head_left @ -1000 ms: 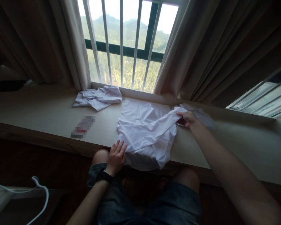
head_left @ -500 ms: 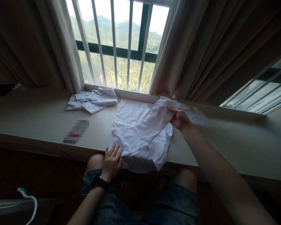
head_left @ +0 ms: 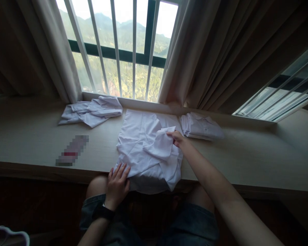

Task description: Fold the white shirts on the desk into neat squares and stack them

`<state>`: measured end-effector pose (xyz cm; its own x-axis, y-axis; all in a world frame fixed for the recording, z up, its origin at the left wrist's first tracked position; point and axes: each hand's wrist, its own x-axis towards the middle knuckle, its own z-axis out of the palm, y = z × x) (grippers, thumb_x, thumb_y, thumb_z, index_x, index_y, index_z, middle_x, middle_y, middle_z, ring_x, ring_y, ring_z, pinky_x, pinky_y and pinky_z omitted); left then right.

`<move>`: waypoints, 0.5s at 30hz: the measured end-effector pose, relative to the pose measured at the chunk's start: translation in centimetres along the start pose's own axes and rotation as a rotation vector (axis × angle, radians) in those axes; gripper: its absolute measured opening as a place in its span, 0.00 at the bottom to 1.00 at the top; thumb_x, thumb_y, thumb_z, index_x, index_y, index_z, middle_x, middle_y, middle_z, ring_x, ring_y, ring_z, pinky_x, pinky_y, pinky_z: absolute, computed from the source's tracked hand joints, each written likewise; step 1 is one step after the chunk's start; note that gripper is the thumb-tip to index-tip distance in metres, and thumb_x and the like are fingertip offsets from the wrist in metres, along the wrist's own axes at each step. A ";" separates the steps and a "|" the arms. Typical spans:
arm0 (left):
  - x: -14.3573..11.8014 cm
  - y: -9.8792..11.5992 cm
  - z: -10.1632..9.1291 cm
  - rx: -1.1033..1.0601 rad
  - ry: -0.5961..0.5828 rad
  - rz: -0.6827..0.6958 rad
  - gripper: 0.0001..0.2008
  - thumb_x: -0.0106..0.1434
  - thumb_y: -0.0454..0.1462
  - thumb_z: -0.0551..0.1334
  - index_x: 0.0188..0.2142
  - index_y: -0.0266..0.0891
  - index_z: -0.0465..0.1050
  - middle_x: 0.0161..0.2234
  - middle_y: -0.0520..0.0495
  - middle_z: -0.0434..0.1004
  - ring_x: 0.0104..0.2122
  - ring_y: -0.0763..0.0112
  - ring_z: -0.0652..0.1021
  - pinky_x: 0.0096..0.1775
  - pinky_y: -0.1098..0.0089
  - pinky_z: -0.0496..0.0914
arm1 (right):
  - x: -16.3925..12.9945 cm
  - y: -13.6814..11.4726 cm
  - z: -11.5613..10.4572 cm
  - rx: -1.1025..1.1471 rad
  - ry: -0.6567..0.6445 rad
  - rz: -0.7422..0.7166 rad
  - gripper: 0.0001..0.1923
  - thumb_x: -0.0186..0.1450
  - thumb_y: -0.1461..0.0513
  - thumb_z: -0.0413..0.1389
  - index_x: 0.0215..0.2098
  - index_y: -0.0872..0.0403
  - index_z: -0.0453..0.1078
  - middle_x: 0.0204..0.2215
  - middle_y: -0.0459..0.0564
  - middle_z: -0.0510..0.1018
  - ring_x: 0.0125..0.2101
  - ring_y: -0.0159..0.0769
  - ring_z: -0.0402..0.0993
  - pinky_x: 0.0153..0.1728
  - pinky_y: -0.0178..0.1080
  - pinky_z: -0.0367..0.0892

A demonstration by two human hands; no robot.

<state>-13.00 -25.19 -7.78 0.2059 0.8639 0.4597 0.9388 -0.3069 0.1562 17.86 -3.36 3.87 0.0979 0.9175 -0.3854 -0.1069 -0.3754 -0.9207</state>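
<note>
Right hand (head_left: 178,138): fingers pinched on a folded-over flap of the white shirt (head_left: 143,150), held just above the shirt's middle. Left hand (head_left: 117,182): open and flat, fingers spread, pressing the shirt's near left corner at the front edge of the ledge (head_left: 246,160); black watch (head_left: 103,212) on its wrist. Beyond the right hand, a folded white pile (head_left: 201,126); beyond and left of the left hand, a crumpled white garment (head_left: 92,111) beside the curtain (head_left: 56,58).

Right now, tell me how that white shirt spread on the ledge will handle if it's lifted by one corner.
Likely floppy: the white shirt creases and droops where the right hand pinches it. Probably light, and apt to slide, since its hem overhangs the ledge.
</note>
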 end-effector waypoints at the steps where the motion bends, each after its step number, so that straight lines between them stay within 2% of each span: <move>1: 0.1 0.0 0.0 0.004 0.005 0.002 0.24 0.65 0.33 0.56 0.60 0.42 0.70 0.63 0.42 0.68 0.64 0.53 0.66 0.64 0.48 0.54 | 0.2 -0.1 0.0 0.008 -0.059 0.006 0.11 0.54 0.71 0.60 0.36 0.57 0.75 0.28 0.49 0.81 0.25 0.35 0.77 0.32 0.37 0.75; 5: 0.4 -0.2 0.0 0.009 0.043 0.005 0.24 0.63 0.33 0.57 0.59 0.43 0.71 0.61 0.43 0.70 0.62 0.54 0.68 0.63 0.50 0.55 | 1.6 -1.2 -0.2 0.058 -0.464 0.018 0.14 0.56 0.66 0.63 0.42 0.56 0.76 0.38 0.52 0.83 0.35 0.39 0.81 0.41 0.39 0.76; 6: 0.5 -0.3 0.1 0.009 0.050 0.005 0.24 0.63 0.33 0.58 0.59 0.43 0.71 0.61 0.43 0.71 0.61 0.54 0.68 0.63 0.51 0.55 | 2.3 -1.5 -0.1 0.042 -0.523 0.014 0.15 0.56 0.65 0.64 0.43 0.56 0.77 0.39 0.52 0.83 0.37 0.39 0.81 0.42 0.39 0.76; 7: 0.6 -0.3 0.1 0.010 0.056 0.004 0.25 0.63 0.33 0.58 0.59 0.44 0.71 0.60 0.43 0.71 0.61 0.54 0.69 0.63 0.51 0.55 | 3.1 -1.8 0.1 0.011 -0.529 0.007 0.16 0.55 0.66 0.65 0.43 0.56 0.77 0.39 0.52 0.83 0.37 0.40 0.81 0.42 0.40 0.76; 11: 0.8 -1.0 0.3 0.018 0.082 0.037 0.26 0.61 0.33 0.59 0.60 0.45 0.70 0.60 0.45 0.72 0.60 0.55 0.70 0.64 0.53 0.54 | 7.1 -3.5 1.6 -0.030 -0.380 -0.055 0.14 0.52 0.68 0.66 0.38 0.55 0.77 0.34 0.50 0.83 0.33 0.40 0.80 0.39 0.40 0.76; 15: 1.0 -1.9 0.7 0.028 0.113 0.094 0.26 0.62 0.33 0.59 0.60 0.46 0.71 0.59 0.46 0.73 0.58 0.58 0.71 0.65 0.56 0.53 | 11.8 -7.3 3.2 0.141 -0.413 -0.135 0.12 0.54 0.65 0.65 0.38 0.54 0.76 0.35 0.50 0.83 0.37 0.41 0.79 0.43 0.42 0.76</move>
<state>-14.41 -23.43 -8.23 0.2623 0.7806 0.5673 0.9245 -0.3717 0.0841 16.65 10.62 6.28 -0.2798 0.9431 -0.1798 -0.2566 -0.2539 -0.9326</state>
